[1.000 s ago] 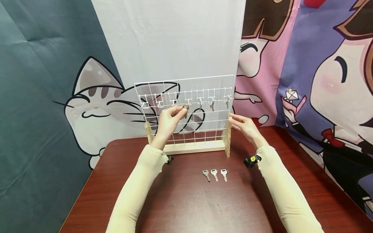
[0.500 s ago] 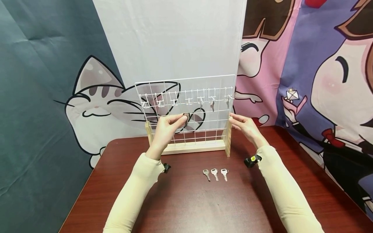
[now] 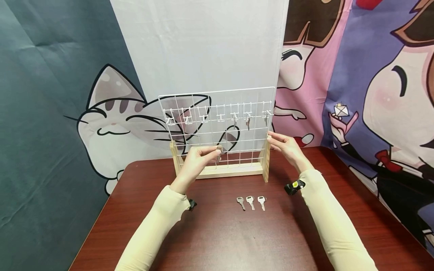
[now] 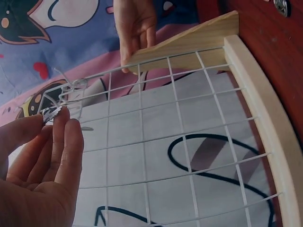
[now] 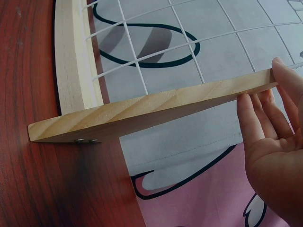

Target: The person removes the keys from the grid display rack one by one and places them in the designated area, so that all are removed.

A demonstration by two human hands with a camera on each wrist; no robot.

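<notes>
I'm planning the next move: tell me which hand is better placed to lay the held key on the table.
Likely the left hand: it pinches the key, while the right hand grips the rack's wooden upright.

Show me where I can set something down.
Free: the table between the left sleeve and right sleeve, nearer than the three loose keys; also from the left sleeve to the table's left edge. Crowded: the rack, with left hand and right hand there.

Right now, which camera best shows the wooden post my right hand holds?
Right wrist view: the wooden post is close up, down to its foot. Head shows it small; left wrist shows its inner side.
</notes>
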